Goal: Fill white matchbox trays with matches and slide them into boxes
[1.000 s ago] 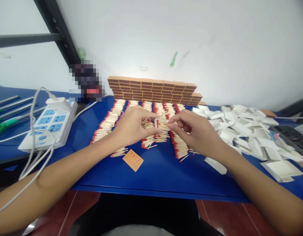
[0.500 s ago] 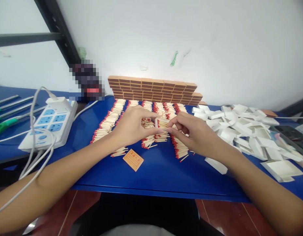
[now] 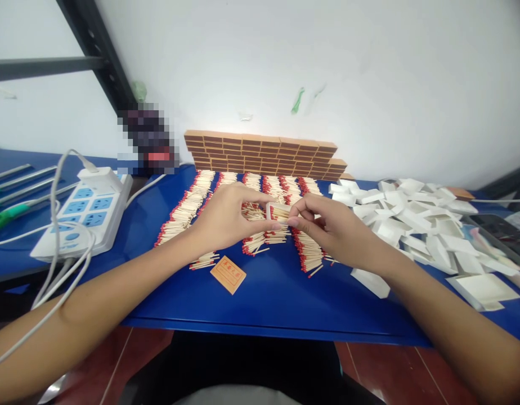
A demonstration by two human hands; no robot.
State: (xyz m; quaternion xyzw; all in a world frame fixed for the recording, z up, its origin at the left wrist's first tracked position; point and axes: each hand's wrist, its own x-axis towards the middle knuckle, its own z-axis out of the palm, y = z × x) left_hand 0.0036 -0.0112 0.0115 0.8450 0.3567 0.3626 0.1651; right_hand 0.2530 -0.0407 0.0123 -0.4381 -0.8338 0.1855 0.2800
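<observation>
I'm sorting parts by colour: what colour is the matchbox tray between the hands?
The matchbox tray is white, clearest in the head view.

Smooth blue gloss is being shown by the surface (image 3: 243, 312). Matches (image 3: 186, 209): pale bare wood is being seen, heads matt red. Small tray (image 3: 268, 211) and loose white trays (image 3: 431, 216): matt card is being presented. Orange paper or card is being shown by the printed piece (image 3: 227, 274), dull brown sides by the stacked boxes (image 3: 264, 151). Glossy plastic is being noted on the power strip (image 3: 106, 239), shiny metal on rods (image 3: 30, 176), sheen on floor tiles (image 3: 93, 363).
</observation>
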